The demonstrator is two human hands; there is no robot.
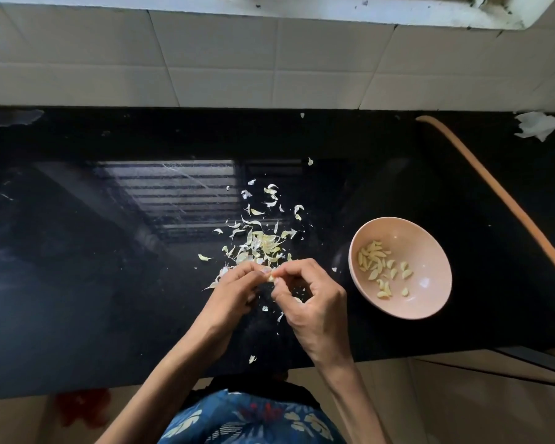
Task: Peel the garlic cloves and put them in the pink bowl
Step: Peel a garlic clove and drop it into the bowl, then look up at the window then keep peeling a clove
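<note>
The garlic clove (271, 278) sits between the two hands, pinched at either end by curled fingers (289, 270), just above the counter (109, 283). The left hand (234, 291) appears to steady it while the right hand (313, 304) strips the skin. Discarded skins (263, 246) lie just beyond the hands. The pink bowl (426, 248), near the right hand, holds peeled cloves (375, 262), which keeps the transfer short.

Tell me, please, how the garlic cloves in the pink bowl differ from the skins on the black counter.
The pale yellow peeled garlic cloves are plump; the thin papery garlic skins are flat and curled. The cloves lie gathered inside the round pink bowl; the skins lie scattered on the black countertop. Both are pale.
</note>
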